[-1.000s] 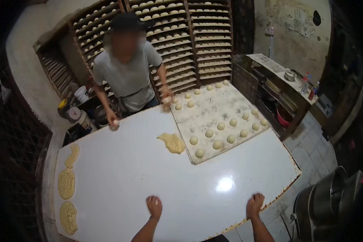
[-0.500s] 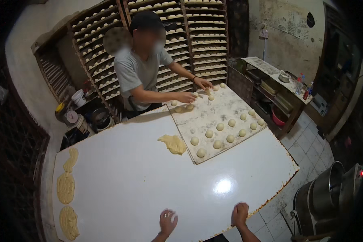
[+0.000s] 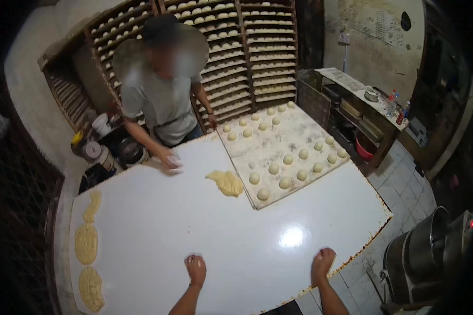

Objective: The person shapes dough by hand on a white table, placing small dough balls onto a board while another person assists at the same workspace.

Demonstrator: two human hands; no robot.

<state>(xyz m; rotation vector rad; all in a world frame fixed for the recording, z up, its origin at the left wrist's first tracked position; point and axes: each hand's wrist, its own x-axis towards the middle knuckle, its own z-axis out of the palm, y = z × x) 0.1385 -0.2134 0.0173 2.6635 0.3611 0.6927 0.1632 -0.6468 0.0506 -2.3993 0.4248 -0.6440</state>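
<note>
My left hand (image 3: pixel 196 270) rests on the white tabletop (image 3: pixel 142 236) near its front, fingers curled down and closed. Whatever lies under them, if anything, is hidden. To the right, my right hand (image 3: pixel 322 264) is also curled closed at the table's front right edge, and I cannot make out anything inside it. Beyond my hands is a floured board (image 3: pixel 278 149) with several round dough balls (image 3: pixel 288 159) in rows. A loose lump of dough (image 3: pixel 227 183) lies by the board's left edge. Flattened dough pieces (image 3: pixel 86 244) line the table's left side.
Across the table a co-worker (image 3: pixel 168 107) has one hand on the tabletop and the other by the board's corner. Tall racks (image 3: pixel 270 58) full of dough stand behind. A side bench (image 3: pixel 347 84) is at the right, and a metal drum (image 3: pixel 415 257) at the lower right.
My left hand has moved left and farther onto the table; my right hand has shifted slightly right and forward. The co-worker has drawn back from the board, one hand now on the tabletop.
</note>
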